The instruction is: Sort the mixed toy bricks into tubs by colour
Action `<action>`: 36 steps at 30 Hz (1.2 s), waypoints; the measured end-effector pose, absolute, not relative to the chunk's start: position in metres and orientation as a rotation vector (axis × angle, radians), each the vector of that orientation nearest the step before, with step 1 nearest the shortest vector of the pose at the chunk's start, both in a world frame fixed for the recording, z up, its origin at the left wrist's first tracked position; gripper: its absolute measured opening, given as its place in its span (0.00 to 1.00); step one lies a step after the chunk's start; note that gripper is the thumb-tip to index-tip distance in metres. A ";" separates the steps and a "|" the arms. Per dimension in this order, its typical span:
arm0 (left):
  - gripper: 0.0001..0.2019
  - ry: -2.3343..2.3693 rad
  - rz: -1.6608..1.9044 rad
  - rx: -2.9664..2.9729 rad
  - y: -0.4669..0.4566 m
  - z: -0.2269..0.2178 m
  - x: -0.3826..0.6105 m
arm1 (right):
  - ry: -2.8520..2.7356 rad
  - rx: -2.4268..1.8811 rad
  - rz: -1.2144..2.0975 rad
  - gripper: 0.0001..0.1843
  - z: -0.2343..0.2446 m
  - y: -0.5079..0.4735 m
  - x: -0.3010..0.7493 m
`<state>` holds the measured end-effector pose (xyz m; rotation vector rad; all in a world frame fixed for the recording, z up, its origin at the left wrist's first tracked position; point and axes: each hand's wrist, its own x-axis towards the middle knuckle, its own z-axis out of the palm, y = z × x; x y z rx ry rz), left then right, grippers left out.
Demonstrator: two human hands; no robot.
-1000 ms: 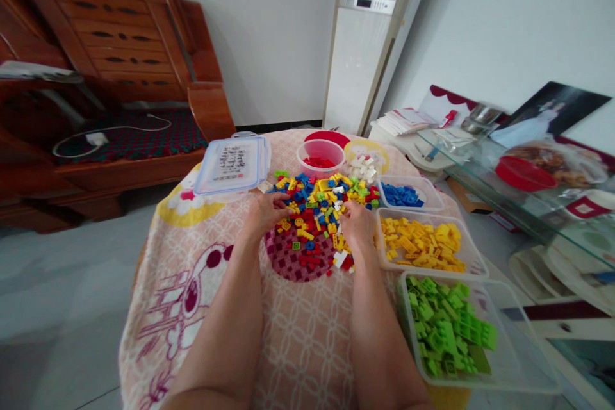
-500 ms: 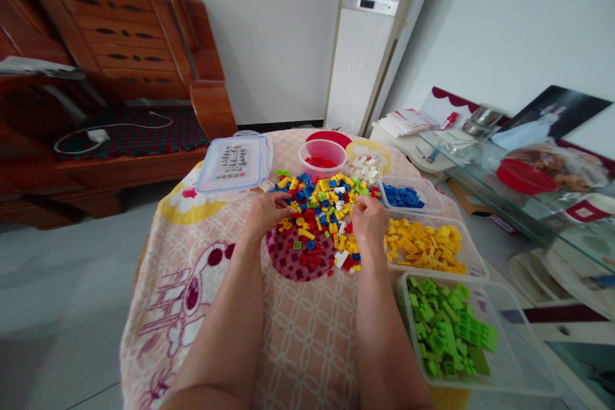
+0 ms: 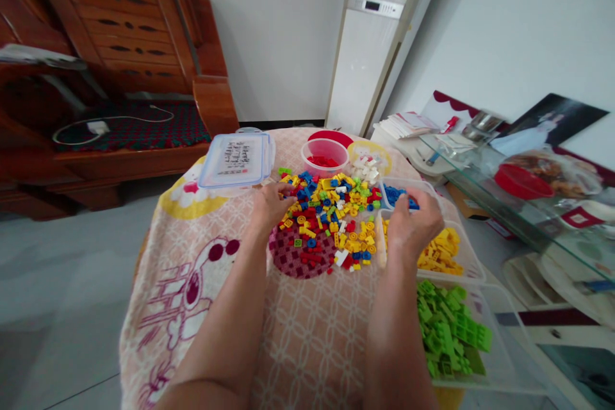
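Mixed toy building bricks (image 3: pixel 331 202) lie in a loose pile on the cloth, mostly yellow, blue and red. At the pile's left edge is my left hand (image 3: pixel 271 206), fingers bent over the bricks, thumb and fingertips slightly apart. My right hand (image 3: pixel 416 221) hovers over the clear box of blue bricks (image 3: pixel 393 193), its fingers pinched together. Blue shows between thumb and fingers, but whether that brick is held or lies in the box I cannot tell. Below that wrist are a box of yellow bricks (image 3: pixel 444 250) and one of green bricks (image 3: pixel 446 327), both partly hidden by my arm.
Behind the pile stand a pink tub (image 3: pixel 325 152) with red bricks and a heap of white bricks (image 3: pixel 366 168). A lidded clear box (image 3: pixel 235 162) sits at the back left. To the right is a glass shelf (image 3: pixel 504 198); a wooden bench (image 3: pixel 211 102) is at left.
My right hand has moved right, from the pile to above the blue bricks' box. My left hand has stayed at the pile's left edge, shifting slightly. The camera view has shifted a little.
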<state>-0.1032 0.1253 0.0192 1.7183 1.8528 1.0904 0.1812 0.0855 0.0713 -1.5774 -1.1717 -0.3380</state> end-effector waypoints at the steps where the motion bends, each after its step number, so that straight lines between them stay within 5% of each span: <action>1: 0.14 1.837 1.145 1.728 0.124 0.022 -0.098 | -1.172 -1.546 -0.337 0.11 0.071 0.086 0.180; 9: 0.09 1.214 1.138 2.138 0.101 0.024 0.000 | -1.085 -1.434 -0.287 0.13 0.078 0.082 0.172; 15: 0.32 1.074 0.844 2.379 0.070 -0.002 0.059 | -1.081 -1.451 -0.274 0.14 0.085 0.077 0.168; 19: 0.39 1.143 0.799 2.353 0.067 -0.014 0.063 | -1.089 -1.448 -0.289 0.14 0.084 0.080 0.167; 36: 0.09 1.252 0.722 2.518 0.075 -0.001 0.059 | -1.090 -1.439 -0.137 0.14 0.078 0.084 0.169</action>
